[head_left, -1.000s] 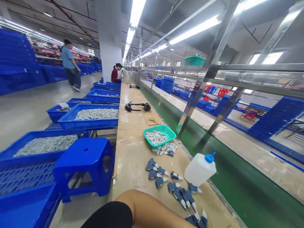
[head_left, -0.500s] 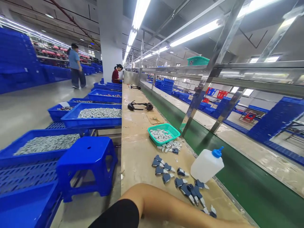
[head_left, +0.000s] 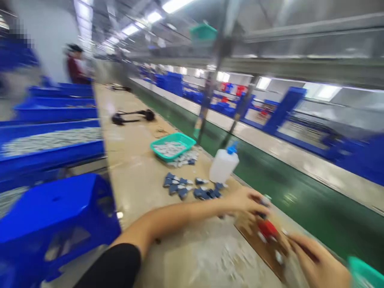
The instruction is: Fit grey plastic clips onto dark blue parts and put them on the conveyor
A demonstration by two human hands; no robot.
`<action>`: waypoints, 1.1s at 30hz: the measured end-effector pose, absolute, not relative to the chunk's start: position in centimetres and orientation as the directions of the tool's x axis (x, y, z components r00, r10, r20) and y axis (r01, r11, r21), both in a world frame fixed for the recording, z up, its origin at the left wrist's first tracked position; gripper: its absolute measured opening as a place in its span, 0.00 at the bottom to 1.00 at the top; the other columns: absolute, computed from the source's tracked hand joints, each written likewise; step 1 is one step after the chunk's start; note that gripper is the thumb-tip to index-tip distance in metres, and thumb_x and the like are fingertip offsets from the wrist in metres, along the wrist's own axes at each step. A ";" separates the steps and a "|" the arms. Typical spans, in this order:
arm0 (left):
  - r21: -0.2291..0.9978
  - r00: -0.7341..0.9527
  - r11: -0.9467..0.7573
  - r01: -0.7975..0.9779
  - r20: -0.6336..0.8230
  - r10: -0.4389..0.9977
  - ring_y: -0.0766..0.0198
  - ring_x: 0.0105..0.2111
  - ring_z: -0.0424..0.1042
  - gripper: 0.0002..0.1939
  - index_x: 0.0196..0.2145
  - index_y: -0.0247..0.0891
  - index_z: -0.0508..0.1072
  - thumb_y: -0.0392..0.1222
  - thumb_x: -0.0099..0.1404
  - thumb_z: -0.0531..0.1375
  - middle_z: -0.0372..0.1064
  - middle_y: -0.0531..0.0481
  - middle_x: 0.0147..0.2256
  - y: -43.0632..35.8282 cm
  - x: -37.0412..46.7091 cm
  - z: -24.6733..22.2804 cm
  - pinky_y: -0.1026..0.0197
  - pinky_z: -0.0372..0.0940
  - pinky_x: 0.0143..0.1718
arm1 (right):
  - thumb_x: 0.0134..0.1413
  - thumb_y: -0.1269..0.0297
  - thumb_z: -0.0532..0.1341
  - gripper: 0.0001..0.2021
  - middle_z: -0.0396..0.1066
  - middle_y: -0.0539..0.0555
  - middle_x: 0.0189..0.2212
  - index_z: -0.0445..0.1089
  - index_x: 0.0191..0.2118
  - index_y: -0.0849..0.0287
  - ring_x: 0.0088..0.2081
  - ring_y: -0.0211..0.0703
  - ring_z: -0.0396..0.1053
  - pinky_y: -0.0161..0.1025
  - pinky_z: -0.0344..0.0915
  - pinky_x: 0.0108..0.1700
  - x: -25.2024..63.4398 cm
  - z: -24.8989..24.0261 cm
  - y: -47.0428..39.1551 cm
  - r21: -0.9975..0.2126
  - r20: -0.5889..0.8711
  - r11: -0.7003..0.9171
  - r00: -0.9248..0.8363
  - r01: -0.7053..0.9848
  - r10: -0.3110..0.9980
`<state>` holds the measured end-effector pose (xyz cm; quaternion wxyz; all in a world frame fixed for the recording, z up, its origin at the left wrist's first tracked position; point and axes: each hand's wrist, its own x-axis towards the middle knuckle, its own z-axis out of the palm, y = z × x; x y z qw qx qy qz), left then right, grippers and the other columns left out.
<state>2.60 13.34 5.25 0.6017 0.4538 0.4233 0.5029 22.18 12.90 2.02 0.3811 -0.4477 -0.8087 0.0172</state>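
Observation:
My left hand (head_left: 250, 203) reaches across the bench, its fingers curled around a small dark-blue and pale part (head_left: 264, 203), blurred by motion. Just below that hand lies a brown board (head_left: 255, 242) with a red piece (head_left: 267, 229) and small white bits on it. At the lower right, my right hand (head_left: 319, 260) is bent with its fingertips pinched together by the board's right side; a tiny pale spot shows there, too smeared to name. Several dark-blue and white parts (head_left: 183, 188) lie beyond my left forearm, near a white bottle with a blue cap (head_left: 223, 166).
A green basket (head_left: 156, 150) of white pieces stands farther along the bench, with loose ones beside it. Black headgear-like straps (head_left: 132, 117) lie behind it. A blue stool (head_left: 57, 204) and blue trays (head_left: 60, 154) line the left. Another green container (head_left: 364, 276) shows at lower right.
The view has swung to the right and down. Both hands, the brown board and the red piece have come into sight; before, only my left arm showed.

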 end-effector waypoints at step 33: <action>0.978 0.323 -0.077 0.196 0.010 0.946 0.61 0.36 0.69 0.12 0.32 0.36 0.70 0.42 0.48 0.61 0.71 0.48 0.34 17.0 3.0 4.6 0.56 0.61 0.43 | 0.47 0.82 0.56 0.11 0.69 0.52 0.24 0.72 0.27 0.61 0.28 0.39 0.65 0.33 0.61 0.30 21.2 0.9 14.3 -0.379 0.510 0.538 -0.316 0.753 0.800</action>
